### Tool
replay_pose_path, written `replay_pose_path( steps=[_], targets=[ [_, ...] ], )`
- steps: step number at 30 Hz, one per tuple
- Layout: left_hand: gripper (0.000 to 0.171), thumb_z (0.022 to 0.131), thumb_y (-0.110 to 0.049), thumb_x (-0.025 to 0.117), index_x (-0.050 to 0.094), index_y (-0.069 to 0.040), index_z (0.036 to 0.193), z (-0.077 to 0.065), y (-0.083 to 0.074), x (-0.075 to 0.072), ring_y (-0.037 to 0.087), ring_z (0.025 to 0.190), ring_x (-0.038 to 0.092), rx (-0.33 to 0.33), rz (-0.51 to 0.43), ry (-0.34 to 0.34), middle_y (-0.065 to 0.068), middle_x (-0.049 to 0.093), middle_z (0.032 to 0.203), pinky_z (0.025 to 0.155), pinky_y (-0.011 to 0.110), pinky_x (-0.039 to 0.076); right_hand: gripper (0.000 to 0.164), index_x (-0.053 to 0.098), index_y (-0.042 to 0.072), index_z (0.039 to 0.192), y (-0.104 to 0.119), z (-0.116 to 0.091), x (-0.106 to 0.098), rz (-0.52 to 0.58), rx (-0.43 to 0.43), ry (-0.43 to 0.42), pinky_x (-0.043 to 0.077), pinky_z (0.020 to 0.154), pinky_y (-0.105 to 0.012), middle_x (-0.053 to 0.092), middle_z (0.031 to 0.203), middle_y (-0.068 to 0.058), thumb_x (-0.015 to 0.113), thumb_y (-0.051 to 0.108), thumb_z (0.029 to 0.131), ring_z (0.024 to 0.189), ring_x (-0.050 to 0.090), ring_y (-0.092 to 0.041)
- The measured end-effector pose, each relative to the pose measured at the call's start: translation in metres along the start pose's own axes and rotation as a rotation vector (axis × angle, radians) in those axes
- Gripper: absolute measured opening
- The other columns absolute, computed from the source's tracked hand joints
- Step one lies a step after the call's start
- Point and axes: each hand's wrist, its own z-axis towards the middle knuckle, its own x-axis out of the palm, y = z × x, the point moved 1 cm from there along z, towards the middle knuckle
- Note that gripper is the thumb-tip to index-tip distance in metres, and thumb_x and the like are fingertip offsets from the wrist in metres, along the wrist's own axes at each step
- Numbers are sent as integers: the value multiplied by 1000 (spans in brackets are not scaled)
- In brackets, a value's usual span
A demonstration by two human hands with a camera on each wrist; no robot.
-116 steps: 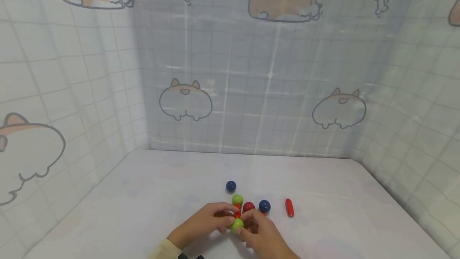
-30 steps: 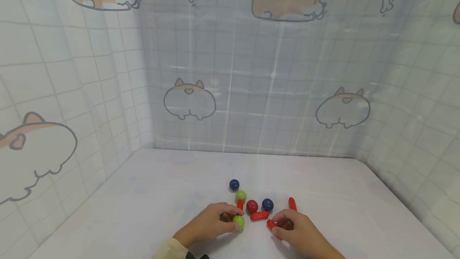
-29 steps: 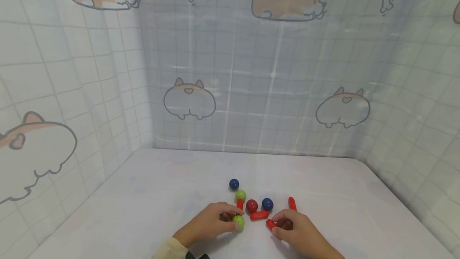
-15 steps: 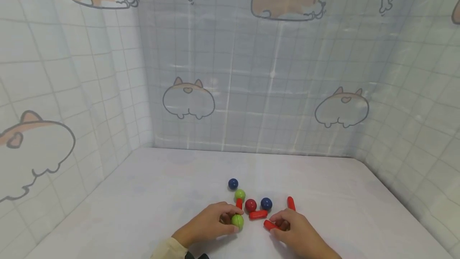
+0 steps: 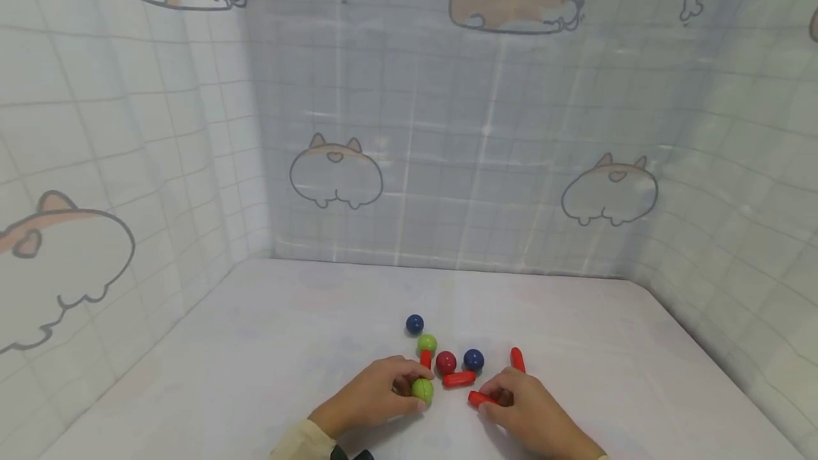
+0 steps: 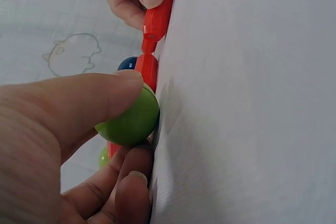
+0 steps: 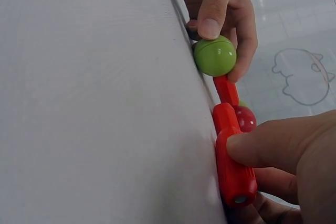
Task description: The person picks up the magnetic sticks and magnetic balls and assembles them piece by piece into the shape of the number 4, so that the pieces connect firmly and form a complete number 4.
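Surface (image 5: 287, 329) is curtained ahead; a green ball (image 5: 423, 391) is pinched by the left hand (image 5: 373, 396), a red rod (image 7: 234, 176) by the right (image 5: 525, 407).

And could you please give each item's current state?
Left hand: gripping
Right hand: gripping
Near glossy green ball: held by left hand
Far glossy green ball: resting, unheld
Leftmost glossy red rod: lying, partly hidden
Glossy red ball: resting, unheld
Far glossy blue ball: resting, unheld
Near glossy blue ball: resting, unheld
Gripped glossy red rod: held by right hand
Middle glossy red rod: lying, unheld
Rightmost glossy red rod: lying, partly hidden
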Motion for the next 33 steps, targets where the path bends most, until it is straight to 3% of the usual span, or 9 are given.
replay_pose_path(
  steps=[11, 19, 28, 33],
  targets=[
    [34, 83, -25, 77, 69, -26, 116, 2, -1, 0, 6, 83, 57, 29, -4, -2, -13, 60, 91, 75, 25, 50, 22, 69, 12, 102, 0, -1, 1, 60, 25, -49, 54, 79, -39, 63, 91, 3, 75, 25, 85, 80, 55, -17],
    [33, 82, -25, 77, 69, -29, 114, 3, 0, 1, 7, 83, 57, -10, -10, -4, -13, 61, 90, 75, 25, 49, 23, 68, 11, 104, 2, 0, 3, 144, 28, -51, 54, 79, -37, 65, 93, 2, 74, 24, 86, 83, 56, -18],
    [33, 81, -25, 78, 69, -30, 113, 3, 1, 4, 8, 82, 57, -37, -13, -7, -12, 61, 89, 73, 25, 49, 23, 68, 9, 106, 3, 0, 2, 261, -31, 38, 54, 80, -36, 66, 98, 0, 72, 21, 87, 85, 57, -20],
    [34, 81, -25, 78, 69, -30, 113, 2, 2, 2, 8, 82, 57, -38, -23, -8, -12, 61, 90, 74, 26, 49, 20, 71, 17, 109, 5, 4, 5, 310, -86, 131, 52, 85, -39, 67, 105, 0, 70, 22, 89, 94, 58, -22]
  ],
)
